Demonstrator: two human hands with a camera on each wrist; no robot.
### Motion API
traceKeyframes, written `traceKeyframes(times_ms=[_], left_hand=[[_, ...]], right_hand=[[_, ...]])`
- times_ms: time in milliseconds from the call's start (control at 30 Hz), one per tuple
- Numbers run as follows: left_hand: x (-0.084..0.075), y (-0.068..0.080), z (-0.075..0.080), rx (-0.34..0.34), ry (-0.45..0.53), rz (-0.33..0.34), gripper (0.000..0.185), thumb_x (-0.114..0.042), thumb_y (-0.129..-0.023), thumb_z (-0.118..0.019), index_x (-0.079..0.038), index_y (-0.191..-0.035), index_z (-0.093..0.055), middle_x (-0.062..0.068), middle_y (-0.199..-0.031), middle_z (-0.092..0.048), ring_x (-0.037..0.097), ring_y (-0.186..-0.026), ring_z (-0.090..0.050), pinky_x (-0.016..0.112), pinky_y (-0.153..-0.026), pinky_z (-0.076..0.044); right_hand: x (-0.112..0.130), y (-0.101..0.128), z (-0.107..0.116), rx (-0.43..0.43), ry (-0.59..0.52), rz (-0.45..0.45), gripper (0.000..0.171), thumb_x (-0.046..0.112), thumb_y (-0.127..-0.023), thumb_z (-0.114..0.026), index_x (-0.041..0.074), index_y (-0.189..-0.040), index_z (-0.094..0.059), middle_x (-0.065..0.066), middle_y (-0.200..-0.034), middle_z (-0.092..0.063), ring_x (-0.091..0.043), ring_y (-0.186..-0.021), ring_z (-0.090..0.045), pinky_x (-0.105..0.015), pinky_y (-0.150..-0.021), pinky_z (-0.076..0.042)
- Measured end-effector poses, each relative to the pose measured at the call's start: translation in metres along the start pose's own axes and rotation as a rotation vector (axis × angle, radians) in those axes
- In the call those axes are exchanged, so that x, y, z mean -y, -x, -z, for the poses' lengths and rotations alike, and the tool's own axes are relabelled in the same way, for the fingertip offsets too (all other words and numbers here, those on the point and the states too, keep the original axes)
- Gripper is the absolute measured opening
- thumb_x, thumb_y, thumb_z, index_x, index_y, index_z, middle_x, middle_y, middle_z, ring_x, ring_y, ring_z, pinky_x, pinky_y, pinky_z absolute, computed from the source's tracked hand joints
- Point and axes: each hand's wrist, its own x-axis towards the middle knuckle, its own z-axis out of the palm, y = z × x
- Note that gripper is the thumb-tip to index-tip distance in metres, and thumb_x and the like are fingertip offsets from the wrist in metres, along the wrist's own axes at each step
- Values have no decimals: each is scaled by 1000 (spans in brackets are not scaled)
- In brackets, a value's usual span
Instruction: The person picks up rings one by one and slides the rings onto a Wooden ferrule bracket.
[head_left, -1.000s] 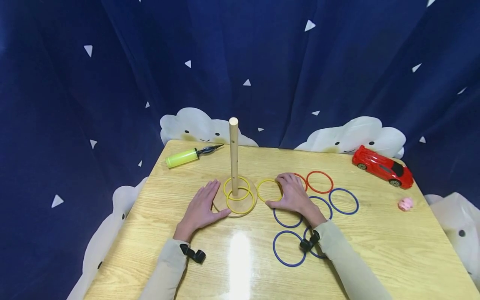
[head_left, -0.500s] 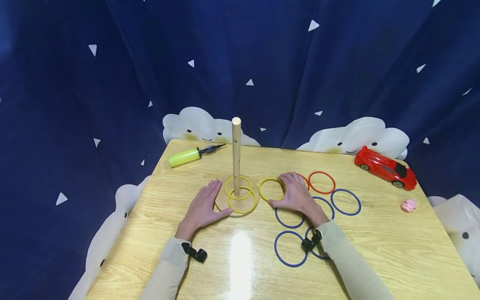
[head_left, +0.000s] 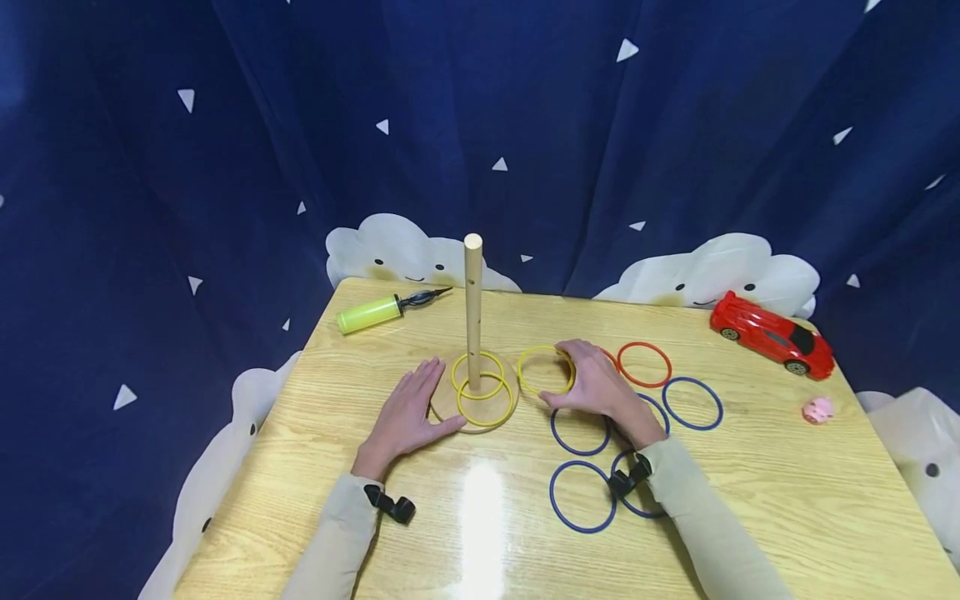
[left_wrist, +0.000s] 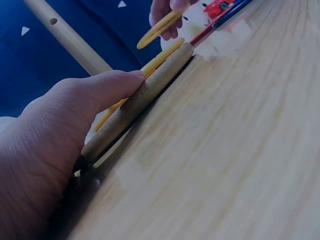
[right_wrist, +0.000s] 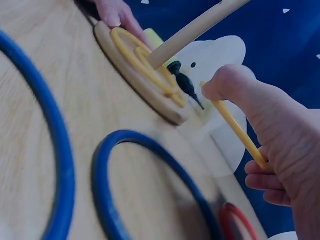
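Note:
My left hand (head_left: pixel 405 421) rests against the left side of a round wooden base (head_left: pixel 447 403), fingers straight. Its thumb touches the rim in the left wrist view. From the base rises an upright wooden post (head_left: pixel 473 308), with two yellow rings (head_left: pixel 513 402) lying overlapped around its foot. Right of the base, my right hand (head_left: pixel 596 383) pinches another yellow ring (right_wrist: pixel 235 125) between thumb and fingers. That ring is raised off the table and apart from the post. Part of a red ring (head_left: pixel 610 358) is hidden behind the right hand.
Several blue rings (head_left: pixel 582 531) lie right of the base, some partly under the right arm. A second red ring (head_left: pixel 645 385) lies behind them. A green hand pump (head_left: pixel 369 316) is at the back left. A red toy car (head_left: pixel 772 335) and pink pig figure (head_left: pixel 817 409) sit at right.
The right hand has lifted its yellow ring slightly off the table, its far side going up. The left hand has stayed at the base. The view has shifted slightly.

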Motion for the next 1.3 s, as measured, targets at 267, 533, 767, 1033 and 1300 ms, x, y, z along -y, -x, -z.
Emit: traceKeyframes(times_ms=[267,533,767,1033,1300], left_hand=[[-1,-1,-1,-19,7,-12,114,-81,-86,-60,-10,-167,-24,10,-173,-24,28,-160,-21,48,-131,-18],[0,-2,-1,-7,8,-6,115,-82,-85,-60,-12,-168,-22,7,-173,-23,24,-160,-19,46,-131,-17],[1,-2,-1,-18,7,-11,115,-83,-85,-59,-11,-167,-24,8,-173,-25,27,-160,-22,49,-130,-19],[1,-1,-1,9,6,17,115,-84,-85,-58,-14,-169,-19,4,-174,-20,21,-161,-15,42,-132,-12],[0,0,0,0,19,6,116,-83,-85,-60,-12,-168,-21,7,-174,-22,23,-161,-17,44,-132,-14]], right_hand=[[8,-7,17,-9,-15,33,90,55,-65,-90,-4,-128,-64,-16,-120,-70,-31,-106,-67,-48,-93,-59],[20,-16,39,-9,-11,20,87,55,-67,-87,-2,-129,-65,-17,-123,-70,-35,-115,-65,-51,-98,-56],[32,-25,59,-4,-2,11,89,55,-68,-87,-1,-132,-64,-17,-130,-68,-37,-122,-62,-54,-104,-51],[43,-36,82,-30,11,28,88,54,-67,-89,-2,-131,-63,-17,-124,-69,-37,-116,-63,-54,-99,-54],[53,-43,105,-62,-33,24,83,50,-69,-88,1,-131,-63,-14,-123,-67,-33,-114,-60,-54,-97,-53]])
